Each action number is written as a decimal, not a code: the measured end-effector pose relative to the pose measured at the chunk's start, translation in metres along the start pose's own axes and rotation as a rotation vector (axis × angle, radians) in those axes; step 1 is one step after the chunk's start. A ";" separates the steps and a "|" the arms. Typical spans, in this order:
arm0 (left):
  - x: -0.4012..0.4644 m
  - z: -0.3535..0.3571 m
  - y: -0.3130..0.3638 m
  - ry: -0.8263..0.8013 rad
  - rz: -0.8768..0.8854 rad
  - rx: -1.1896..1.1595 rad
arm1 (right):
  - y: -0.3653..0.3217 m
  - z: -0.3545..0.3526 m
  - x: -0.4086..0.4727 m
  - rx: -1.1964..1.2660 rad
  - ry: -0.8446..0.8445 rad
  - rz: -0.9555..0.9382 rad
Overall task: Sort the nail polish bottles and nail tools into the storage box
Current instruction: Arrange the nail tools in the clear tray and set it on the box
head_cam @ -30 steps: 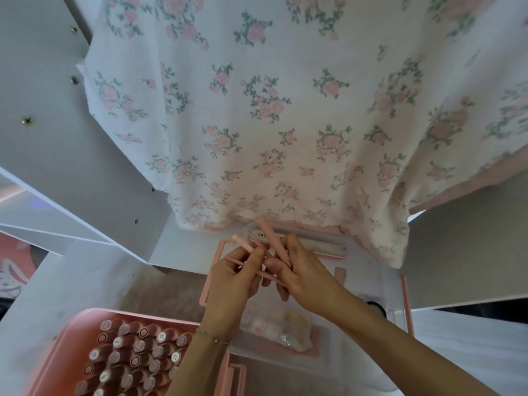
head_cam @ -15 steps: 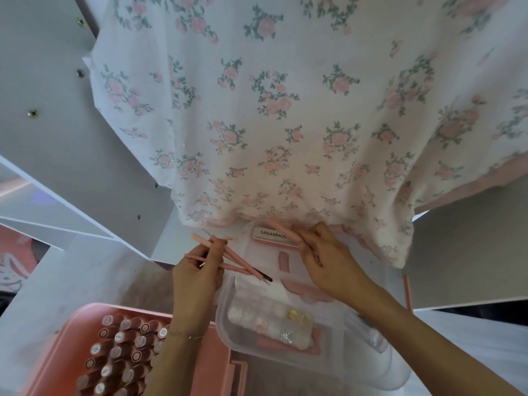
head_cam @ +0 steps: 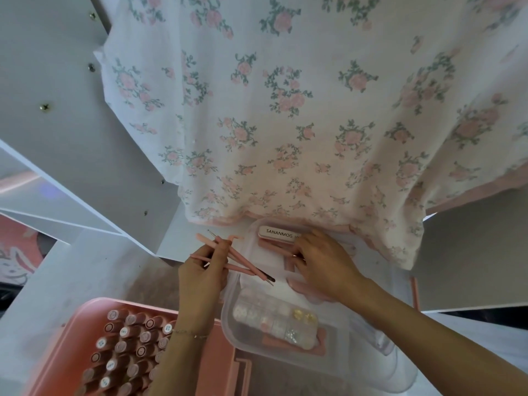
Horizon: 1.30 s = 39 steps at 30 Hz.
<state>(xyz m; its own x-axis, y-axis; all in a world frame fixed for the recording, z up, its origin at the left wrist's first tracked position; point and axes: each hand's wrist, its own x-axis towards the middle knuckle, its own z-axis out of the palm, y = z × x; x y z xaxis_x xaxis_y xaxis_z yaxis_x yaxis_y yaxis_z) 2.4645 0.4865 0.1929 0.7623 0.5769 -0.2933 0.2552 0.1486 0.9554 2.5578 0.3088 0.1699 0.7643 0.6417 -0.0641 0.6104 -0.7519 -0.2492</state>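
Nail tools, slim pink sticks with dark metal tips (head_cam: 240, 260), fan out from the left hand (head_cam: 200, 277), whose grip is curled round their middles; at least four sticks show, tips aimed toward four o'clock over the near rim of the clear plastic storage box (head_cam: 228, 324). Right hand (head_cam: 323, 261) reaches into the box at its twelve o'clock end, fingers bent down onto pink items just beside the white nail block lettered SANANMOG (head_cam: 278, 235); whether that grip pinches anything I cannot tell. One clear divided case of nail decorations (head_cam: 274, 320) lies in the box toward six o'clock. Flowered white cloth with pink hem (head_cam: 285, 124) hangs over the box's far edge, crowding room there. At eight o'clock the pink tray (head_cam: 74, 332) holds upright pink-capped nail polish bottles (head_cam: 125, 347), roughly twenty visible, touching one another. White table (head_cam: 85, 270) lies open at nine o'clock
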 end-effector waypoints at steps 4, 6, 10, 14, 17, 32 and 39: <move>0.002 0.001 0.000 0.001 -0.003 0.003 | -0.005 -0.007 0.003 -0.035 0.056 -0.025; 0.002 0.002 0.001 0.001 -0.002 0.005 | -0.009 -0.012 0.003 -0.143 0.055 -0.031; 0.001 0.001 0.001 -0.006 0.001 -0.006 | -0.012 -0.018 0.008 -0.220 0.016 0.044; 0.002 0.001 0.001 -0.006 0.000 -0.009 | -0.011 -0.018 0.012 -0.285 0.053 0.067; 0.002 0.001 0.001 -0.005 -0.001 0.004 | -0.010 -0.015 0.013 -0.327 0.108 0.055; -0.007 0.006 0.009 -0.121 -0.027 -0.154 | -0.036 -0.030 -0.012 0.524 0.041 0.096; -0.012 0.007 0.006 -0.243 -0.092 -0.283 | -0.046 -0.030 -0.016 0.931 -0.124 0.083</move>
<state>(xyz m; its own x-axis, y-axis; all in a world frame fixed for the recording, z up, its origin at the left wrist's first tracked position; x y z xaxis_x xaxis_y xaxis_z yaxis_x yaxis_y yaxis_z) 2.4612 0.4745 0.2022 0.8715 0.3485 -0.3449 0.1803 0.4264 0.8864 2.5243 0.3284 0.2113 0.7375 0.6432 -0.2059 0.1018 -0.4073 -0.9076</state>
